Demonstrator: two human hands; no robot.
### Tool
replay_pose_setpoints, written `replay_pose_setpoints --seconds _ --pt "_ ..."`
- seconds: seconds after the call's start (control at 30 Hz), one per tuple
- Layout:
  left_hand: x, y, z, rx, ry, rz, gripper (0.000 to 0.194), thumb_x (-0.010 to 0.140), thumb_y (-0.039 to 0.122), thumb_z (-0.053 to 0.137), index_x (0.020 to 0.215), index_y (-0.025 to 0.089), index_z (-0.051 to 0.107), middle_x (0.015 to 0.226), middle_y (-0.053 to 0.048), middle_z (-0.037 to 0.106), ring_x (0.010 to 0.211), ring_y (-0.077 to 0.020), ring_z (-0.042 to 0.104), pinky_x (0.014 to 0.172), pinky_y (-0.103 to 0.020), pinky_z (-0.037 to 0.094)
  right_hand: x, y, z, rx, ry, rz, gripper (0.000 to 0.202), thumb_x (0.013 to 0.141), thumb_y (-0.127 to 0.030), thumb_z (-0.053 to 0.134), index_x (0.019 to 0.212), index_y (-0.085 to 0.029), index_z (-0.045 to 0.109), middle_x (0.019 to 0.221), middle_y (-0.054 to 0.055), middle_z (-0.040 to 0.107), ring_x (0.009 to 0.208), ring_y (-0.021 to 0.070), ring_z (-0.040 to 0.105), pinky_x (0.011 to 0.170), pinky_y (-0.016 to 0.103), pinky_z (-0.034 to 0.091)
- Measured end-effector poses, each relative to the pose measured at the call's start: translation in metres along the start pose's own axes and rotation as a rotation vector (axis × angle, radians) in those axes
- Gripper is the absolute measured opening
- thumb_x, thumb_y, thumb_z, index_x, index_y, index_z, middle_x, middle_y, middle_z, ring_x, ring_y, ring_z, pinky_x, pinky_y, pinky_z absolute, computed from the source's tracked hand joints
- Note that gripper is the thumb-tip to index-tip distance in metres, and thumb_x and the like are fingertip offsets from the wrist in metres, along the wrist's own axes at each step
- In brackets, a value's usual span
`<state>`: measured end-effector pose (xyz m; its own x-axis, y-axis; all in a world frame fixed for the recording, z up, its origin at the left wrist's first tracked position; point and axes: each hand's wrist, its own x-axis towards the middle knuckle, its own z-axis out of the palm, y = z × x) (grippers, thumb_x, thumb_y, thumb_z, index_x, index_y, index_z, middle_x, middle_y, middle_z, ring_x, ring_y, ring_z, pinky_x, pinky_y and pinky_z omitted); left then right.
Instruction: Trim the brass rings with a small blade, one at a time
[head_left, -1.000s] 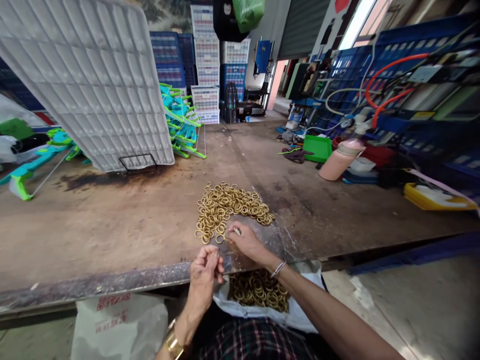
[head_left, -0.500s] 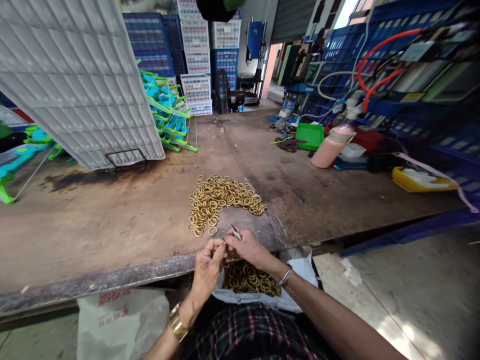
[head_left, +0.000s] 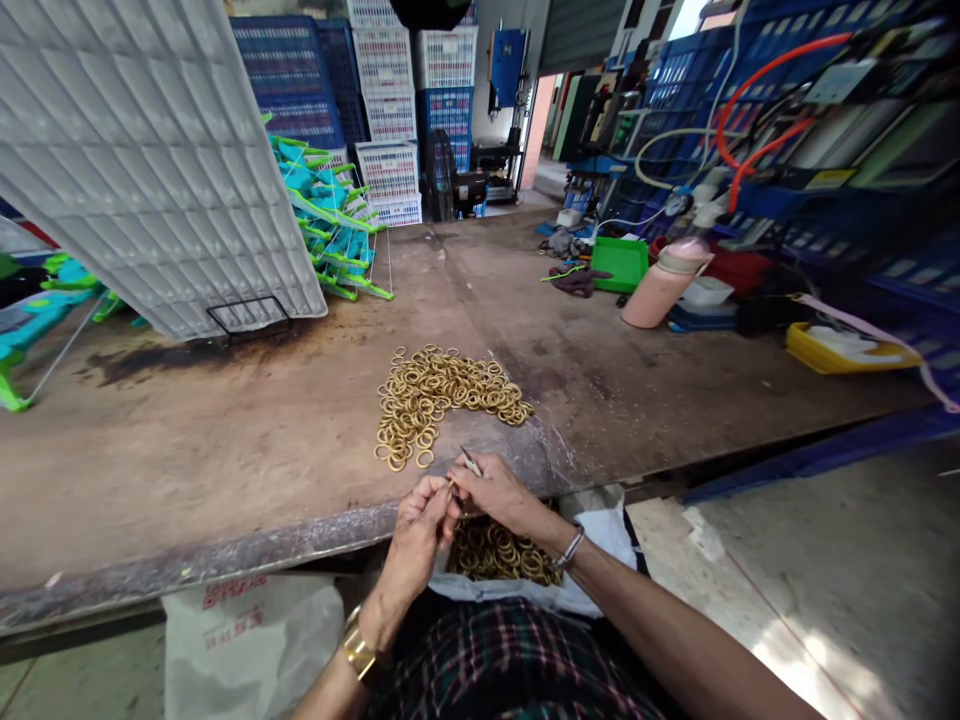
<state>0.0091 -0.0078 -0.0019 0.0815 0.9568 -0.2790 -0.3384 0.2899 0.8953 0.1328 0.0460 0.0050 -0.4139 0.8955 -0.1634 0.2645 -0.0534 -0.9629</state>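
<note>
We see soft, dim light over the table [head_left: 300, 400], a bright sunlit floor patch [head_left: 821, 660] right of it, and blurred edges.

A heap of brass-coloured rings [head_left: 450, 388] lay on the worn table [head_left: 262, 420]. On the near side of the heap, the left hand [head_left: 425, 512] had its fingers pinched together at the fingertips of the right hand [head_left: 491, 492]; whatever was between them was too small to make out. A slim pointed tool [head_left: 471, 462] stuck out of the right hand's grip. Nearer the person than the heap, below the table edge, a white sack [head_left: 606, 530] held more rings [head_left: 502, 552]. Beyond the heap to the left leaned a grey ribbed panel [head_left: 165, 170]; beyond it to the right were a green bin [head_left: 619, 264] and a pink bottle [head_left: 660, 290].
</note>
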Motion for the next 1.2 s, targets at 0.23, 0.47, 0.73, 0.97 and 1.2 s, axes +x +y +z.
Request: replay_pose_setpoints --seconds 0.23,0.47,0.73,0.97,1.2 --pt "-0.004 0.001 0.001 -0.161 -0.026 -0.017 0.024 0.074 0.039 0.059 0.074 0.016 0.052 0.053 0.006 0.045 0.04 -0.0035 0.031 0.038 -0.017 0.022 -0.001 -0.006 0.0 -0.068 0.012 -0.04 0.027 0.082 -0.028 0.04 0.058 -0.016 0.047 0.051 -0.004 0.046 0.048 0.0074 0.041 0.049 0.018 0.032" --pt "-0.004 -0.002 -0.004 -0.13 0.019 0.013 0.023 0.076 0.037 0.058 0.072 0.018 0.046 0.056 0.006 0.049 0.041 -0.0041 0.035 0.038 -0.016 0.025 -0.008 0.0 0.002 -0.661 0.052 -0.172 0.014 0.078 -0.015 0.042 0.082 -0.017 0.056 0.067 0.001 0.058 0.059 0.0112 0.048 0.056 0.022 0.028" --pt "-0.004 -0.003 -0.007 0.04 0.049 0.05 0.028 0.076 0.044 0.055 0.071 0.018 0.047 0.057 0.005 0.049 0.041 -0.0045 0.035 0.04 -0.017 0.027 -0.013 -0.005 0.004 -0.941 -0.06 -0.175 0.02 0.076 -0.013 0.039 0.087 -0.016 0.055 0.074 0.005 0.063 0.061 0.0131 0.052 0.055 0.026 0.023" --pt "-0.016 0.001 -0.004 0.1 -0.024 0.064 0.027 0.08 0.041 0.052 0.069 0.017 0.048 0.05 0.006 0.045 0.04 -0.0045 0.035 0.041 -0.018 0.028 -0.001 0.002 -0.003 -1.026 -0.085 -0.112 0.023 0.078 -0.012 0.037 0.092 -0.015 0.054 0.075 0.007 0.064 0.065 0.0154 0.056 0.055 0.026 0.026" --pt "-0.025 0.013 0.001 -0.317 -0.073 0.0 0.023 0.077 0.035 0.058 0.066 0.016 0.048 0.063 0.001 0.056 0.043 -0.0055 0.04 0.036 -0.017 0.03 0.025 0.003 0.007 -1.0 0.042 -0.133 0.021 0.085 -0.021 0.039 0.102 -0.017 0.05 0.085 0.007 0.063 0.076 0.0163 0.057 0.063 0.025 0.032"
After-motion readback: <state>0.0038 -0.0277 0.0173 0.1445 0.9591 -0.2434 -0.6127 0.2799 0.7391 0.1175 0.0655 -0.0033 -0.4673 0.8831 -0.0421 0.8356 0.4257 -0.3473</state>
